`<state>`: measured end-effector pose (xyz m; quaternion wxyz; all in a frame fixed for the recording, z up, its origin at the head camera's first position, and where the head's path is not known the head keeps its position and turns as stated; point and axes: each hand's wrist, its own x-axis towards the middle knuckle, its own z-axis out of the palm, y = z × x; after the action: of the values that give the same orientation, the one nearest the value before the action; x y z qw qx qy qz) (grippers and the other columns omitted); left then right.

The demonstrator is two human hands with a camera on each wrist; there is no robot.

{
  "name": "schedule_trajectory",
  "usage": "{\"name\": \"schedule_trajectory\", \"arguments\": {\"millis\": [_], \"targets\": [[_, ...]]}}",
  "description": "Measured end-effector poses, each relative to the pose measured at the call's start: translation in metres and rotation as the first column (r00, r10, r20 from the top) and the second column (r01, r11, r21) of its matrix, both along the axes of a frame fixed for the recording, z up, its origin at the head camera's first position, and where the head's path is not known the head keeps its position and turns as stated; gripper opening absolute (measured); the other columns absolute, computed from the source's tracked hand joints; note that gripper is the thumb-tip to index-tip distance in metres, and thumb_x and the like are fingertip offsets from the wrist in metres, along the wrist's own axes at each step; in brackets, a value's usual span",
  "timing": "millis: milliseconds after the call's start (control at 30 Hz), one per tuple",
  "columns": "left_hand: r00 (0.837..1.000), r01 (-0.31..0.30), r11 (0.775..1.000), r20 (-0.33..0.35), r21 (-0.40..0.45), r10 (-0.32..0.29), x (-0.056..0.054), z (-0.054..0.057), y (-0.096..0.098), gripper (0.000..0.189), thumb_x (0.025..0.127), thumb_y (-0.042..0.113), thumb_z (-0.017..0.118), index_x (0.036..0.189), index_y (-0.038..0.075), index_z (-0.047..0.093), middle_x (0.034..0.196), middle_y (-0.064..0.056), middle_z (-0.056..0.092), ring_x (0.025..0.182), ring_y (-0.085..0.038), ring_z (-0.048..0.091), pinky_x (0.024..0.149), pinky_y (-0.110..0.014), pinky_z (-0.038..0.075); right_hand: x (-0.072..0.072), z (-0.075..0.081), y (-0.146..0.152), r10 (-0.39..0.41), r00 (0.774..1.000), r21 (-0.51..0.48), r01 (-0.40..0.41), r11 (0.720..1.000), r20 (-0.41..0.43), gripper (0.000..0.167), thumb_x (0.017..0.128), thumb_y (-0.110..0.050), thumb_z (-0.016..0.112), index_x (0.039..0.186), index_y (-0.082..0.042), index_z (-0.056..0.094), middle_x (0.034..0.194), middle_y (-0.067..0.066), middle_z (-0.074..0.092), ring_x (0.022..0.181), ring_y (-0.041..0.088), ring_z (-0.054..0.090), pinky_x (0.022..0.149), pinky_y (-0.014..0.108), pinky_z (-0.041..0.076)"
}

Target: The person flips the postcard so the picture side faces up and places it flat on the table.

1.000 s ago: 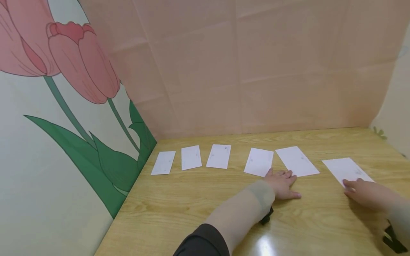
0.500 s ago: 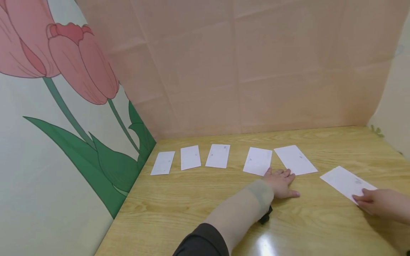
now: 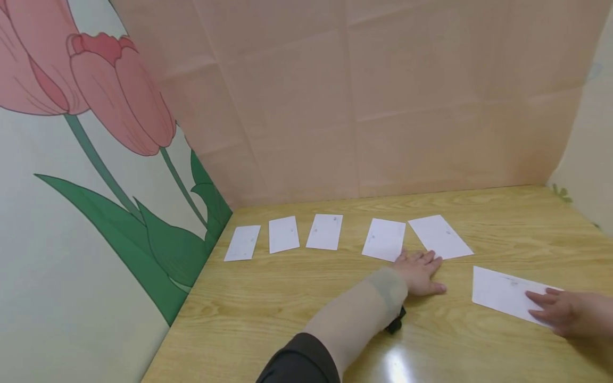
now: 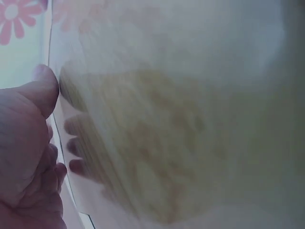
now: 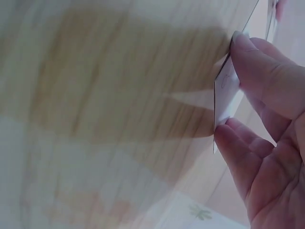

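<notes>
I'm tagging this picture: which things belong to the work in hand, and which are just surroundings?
Likely the job:
- right hand
- card it touches
- left hand
- five other cards

Just surroundings:
- wooden table
- tulip picture
- pinkish sheet

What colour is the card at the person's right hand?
The card is white with small grey marks, seen best in the head view.

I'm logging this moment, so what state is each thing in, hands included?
Left hand: resting on the table, fingers spread.
Rightmost card: held near one end; whether fully flat, unclear.
Right hand: fingers holding that card.
Five far cards: lying flat, small marks showing.
Pink sheet: upright, creased.
</notes>
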<state>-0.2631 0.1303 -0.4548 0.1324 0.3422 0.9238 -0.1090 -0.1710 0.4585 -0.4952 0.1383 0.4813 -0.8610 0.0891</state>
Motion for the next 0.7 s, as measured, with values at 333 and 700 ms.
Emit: {"name": "schedule_trajectory", "arguments": {"millis": [333,700], "targets": [[0.973,0.230,0.961,0.027,-0.155,-0.229,0.025,0.001,0.003,0.061,0.096,0.063,0.014,0.147,0.045,-0.014,0.151,0.026,-0.019,0.139,0.005,-0.012,0.114,-0.025,-0.006,-0.004,0.001,-0.039,0.082,0.995,0.049,-0.079,0.996,-0.062,0.051,0.072,-0.028,0.080,0.120,-0.037,0.065,0.148,-0.026,0.017,0.133,-0.011,0.011,0.095,-0.001,0.015],[0.961,0.274,0.948,0.023,-0.159,-0.274,0.031,-0.003,-0.043,0.058,0.100,0.056,0.023,0.151,0.041,0.001,0.155,0.024,-0.007,0.141,0.004,-0.002,0.114,-0.023,0.002,-0.009,0.010,-0.098,0.009,0.999,0.007,-0.009,1.000,0.046,0.036,0.080,-0.027,0.077,0.115,-0.029,0.071,0.131,-0.005,0.058,0.125,0.012,0.049,0.094,0.005,0.031]]}}
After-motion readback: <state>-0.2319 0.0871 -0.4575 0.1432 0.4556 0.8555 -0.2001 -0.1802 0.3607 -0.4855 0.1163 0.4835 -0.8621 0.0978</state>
